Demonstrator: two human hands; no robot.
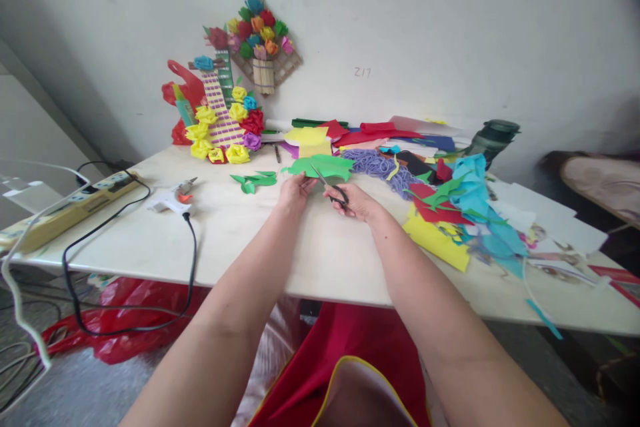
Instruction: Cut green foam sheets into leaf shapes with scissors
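Black-handled scissors sit in my right hand, its fingers wrapped round the handles. Their blades point up and left, over the near edge of a green sheet of paper. My left hand pinches that sheet at its lower left edge, close to the blade tips. Just left of this hand, several cut green paper leaves lie on the white table. Behind the green sheet is yellow paper.
A glue gun with a black cord and a power strip are on the left. Paper flowers decorate a woven model behind. Purple yarn, blue paper scraps, yellow paper and a dark bottle crowd the right.
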